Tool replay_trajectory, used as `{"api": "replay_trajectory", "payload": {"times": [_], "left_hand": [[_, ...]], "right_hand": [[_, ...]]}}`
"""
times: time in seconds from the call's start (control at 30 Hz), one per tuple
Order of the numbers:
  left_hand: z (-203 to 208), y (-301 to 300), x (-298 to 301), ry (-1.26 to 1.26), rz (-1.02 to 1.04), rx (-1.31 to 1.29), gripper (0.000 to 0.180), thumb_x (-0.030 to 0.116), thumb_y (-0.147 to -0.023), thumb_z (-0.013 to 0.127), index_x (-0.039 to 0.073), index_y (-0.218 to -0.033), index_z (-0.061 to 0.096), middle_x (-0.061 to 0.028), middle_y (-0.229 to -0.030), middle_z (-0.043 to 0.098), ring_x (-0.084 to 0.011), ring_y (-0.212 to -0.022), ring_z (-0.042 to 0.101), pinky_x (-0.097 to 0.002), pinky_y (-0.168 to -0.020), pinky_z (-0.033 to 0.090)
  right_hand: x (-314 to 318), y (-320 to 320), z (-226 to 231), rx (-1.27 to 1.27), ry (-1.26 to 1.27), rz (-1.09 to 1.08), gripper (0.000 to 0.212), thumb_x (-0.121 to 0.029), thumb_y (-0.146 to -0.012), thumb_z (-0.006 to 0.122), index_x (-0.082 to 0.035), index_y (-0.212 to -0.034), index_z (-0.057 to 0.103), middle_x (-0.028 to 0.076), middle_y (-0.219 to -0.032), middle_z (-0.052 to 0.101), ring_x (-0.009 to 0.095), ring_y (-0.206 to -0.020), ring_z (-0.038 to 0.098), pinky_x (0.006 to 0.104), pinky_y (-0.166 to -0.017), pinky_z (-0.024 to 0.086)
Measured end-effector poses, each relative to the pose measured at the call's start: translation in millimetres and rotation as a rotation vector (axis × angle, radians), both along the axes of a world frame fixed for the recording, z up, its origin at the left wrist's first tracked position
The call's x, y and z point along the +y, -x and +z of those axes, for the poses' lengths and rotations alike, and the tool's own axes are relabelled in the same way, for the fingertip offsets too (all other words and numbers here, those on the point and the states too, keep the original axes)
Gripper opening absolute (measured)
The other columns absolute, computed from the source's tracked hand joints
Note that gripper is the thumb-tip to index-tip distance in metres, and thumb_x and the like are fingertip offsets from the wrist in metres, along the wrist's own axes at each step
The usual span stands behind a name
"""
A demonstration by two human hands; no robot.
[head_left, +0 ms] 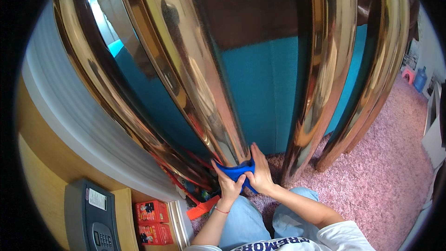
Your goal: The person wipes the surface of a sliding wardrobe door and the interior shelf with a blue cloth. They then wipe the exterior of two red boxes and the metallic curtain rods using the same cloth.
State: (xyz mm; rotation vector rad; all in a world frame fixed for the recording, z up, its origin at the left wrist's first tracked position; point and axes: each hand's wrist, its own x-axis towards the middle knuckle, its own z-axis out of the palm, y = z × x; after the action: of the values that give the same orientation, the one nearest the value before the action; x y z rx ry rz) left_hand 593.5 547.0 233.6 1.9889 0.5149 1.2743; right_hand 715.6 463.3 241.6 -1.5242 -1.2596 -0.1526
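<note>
A blue cloth (pixel 235 172) is wrapped around the lower end of a shiny gold metal post (pixel 204 72). My left hand (pixel 226 188) grips the cloth on its left side, and my right hand (pixel 261 175) holds it on the right. Both thumbs meet over the near side of the cloth, while the fingers reach along the sides of the post. The post's foot is partly hidden behind the cloth and my hands.
More gold posts (pixel 325 79) stand left and right, with teal panels (pixel 260 93) behind them. At lower left are a dark grey safe (pixel 90 218), red boxes (pixel 152 213) and an orange-red object (pixel 203 208). Pink shaggy carpet (pixel 367 158) covers the floor. A blue water bottle (pixel 420 79) stands far right.
</note>
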Motion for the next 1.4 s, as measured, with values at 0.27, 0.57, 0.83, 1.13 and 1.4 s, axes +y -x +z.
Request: {"api": "replay_trajectory", "payload": {"times": [0.27,0.57,0.83,1.13,1.4], "left_hand": [[117.7,-14.3,2.8,-0.152,0.139,-0.170,0.115,0.059,-0.085,0.067,-0.001,-0.156,-0.002,-0.0301,-0.152,0.024,-0.0372,-0.140,0.032,-0.0448,-0.113,0.028],[184.1,-31.6,31.8,-0.337,0.064,-0.406,0.097,0.072,-0.094,0.032,-0.006,-0.152,0.022,-0.0326,-0.154,0.024,-0.0450,-0.143,0.028,-0.0506,-0.115,0.024],[97.7,-26.6,20.5,-0.659,0.278,-0.195,0.070,0.039,-0.098,0.050,0.018,-0.157,0.019,-0.0378,-0.155,0.012,-0.0575,-0.139,0.024,-0.0628,-0.109,0.027],[326.8,-45.9,15.5,-0.848,0.391,-0.343,0.068,0.026,-0.088,0.067,0.021,-0.150,0.041,-0.0326,-0.154,0.021,-0.0516,-0.138,0.034,-0.0558,-0.109,0.035],[361.5,-60.4,-1.9,-1.194,0.764,-0.014,0.026,0.028,-0.079,0.074,0.026,-0.105,0.078,0.0080,-0.153,0.041,-0.0484,-0.147,0.012,-0.0720,-0.106,0.029]], "right_hand": [[14.3,41.5,91.7,0.470,-0.285,0.123,0.067,-0.019,-0.097,0.053,0.007,-0.150,0.023,0.029,-0.154,0.028,0.038,-0.143,0.030,0.0410,-0.116,0.026],[41.2,0.2,192.8,0.120,-0.482,0.184,0.087,-0.016,-0.081,0.068,0.003,-0.152,0.022,0.028,-0.153,0.033,0.042,-0.139,0.038,0.0404,-0.113,0.033],[37.9,5.3,50.5,0.337,-0.289,0.112,0.085,-0.062,-0.098,0.034,0.010,-0.143,0.037,0.030,-0.145,0.043,0.039,-0.135,0.044,0.0426,-0.111,0.033],[52.6,-12.4,264.0,0.235,-0.479,0.212,0.053,-0.037,-0.105,0.039,0.008,-0.132,0.050,0.026,-0.126,0.060,0.034,-0.114,0.061,0.0391,-0.097,0.045],[78.5,-37.7,271.2,0.555,-0.378,0.454,0.055,-0.045,-0.104,0.037,0.005,-0.096,0.060,0.008,-0.085,0.065,0.012,-0.077,0.057,0.0298,-0.070,0.047]]}}
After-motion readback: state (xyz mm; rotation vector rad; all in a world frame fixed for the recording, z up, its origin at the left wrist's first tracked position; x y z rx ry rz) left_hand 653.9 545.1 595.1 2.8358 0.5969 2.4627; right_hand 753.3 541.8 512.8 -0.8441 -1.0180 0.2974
